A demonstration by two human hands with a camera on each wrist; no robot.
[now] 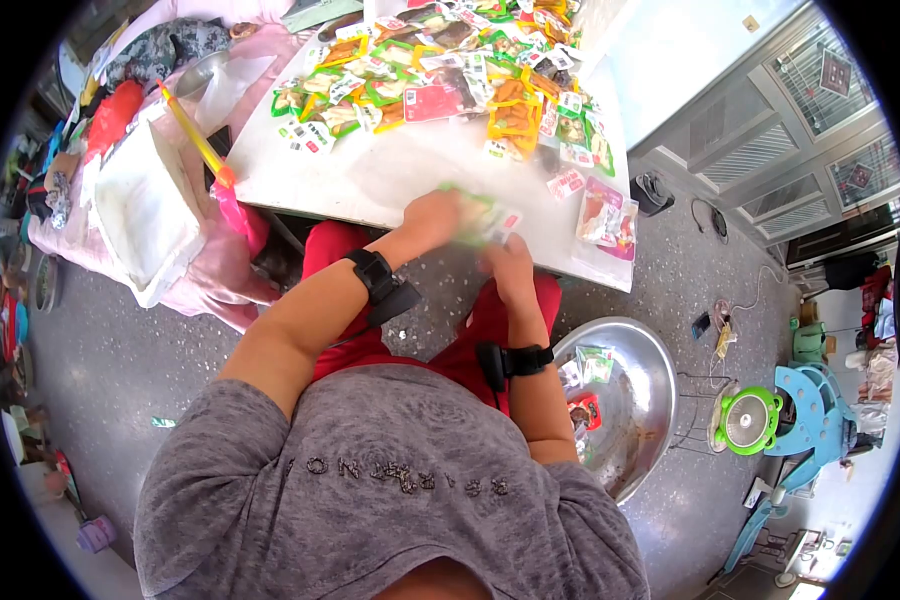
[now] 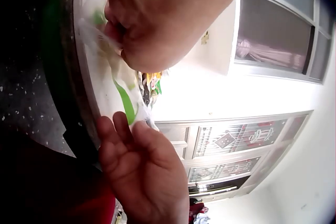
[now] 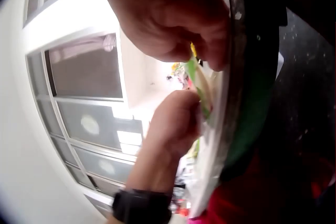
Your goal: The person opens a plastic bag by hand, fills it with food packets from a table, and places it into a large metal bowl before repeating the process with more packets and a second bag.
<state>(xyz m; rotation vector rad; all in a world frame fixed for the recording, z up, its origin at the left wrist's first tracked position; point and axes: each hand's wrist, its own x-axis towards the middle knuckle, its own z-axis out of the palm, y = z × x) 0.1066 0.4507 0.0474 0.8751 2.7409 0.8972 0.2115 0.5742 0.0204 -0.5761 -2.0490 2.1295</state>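
A small green-and-white sealed food packet (image 1: pixel 482 222) with pale contents is held between both hands just over the table's front edge, blurred in the head view. My left hand (image 1: pixel 433 218) grips one end of it, fingers curled in. At the opposite end, the right hand (image 1: pixel 513 268) pinches the packet's edge between thumb and fingers. In the left wrist view the packet's green strip (image 2: pixel 125 100) runs between the two hands. The right wrist view has the packet (image 3: pixel 203 85) stretched below the curled right hand (image 3: pixel 181 29). Black bands with cameras sit on both wrists.
Many similar packets (image 1: pixel 420 70) are heaped across the back of the white table (image 1: pixel 340 180). Pink-and-white packets (image 1: pixel 607 218) lie at its right corner. A metal basin (image 1: pixel 635 400) with several packets stands on the floor at right. A white bin (image 1: pixel 145 215) stands at left.
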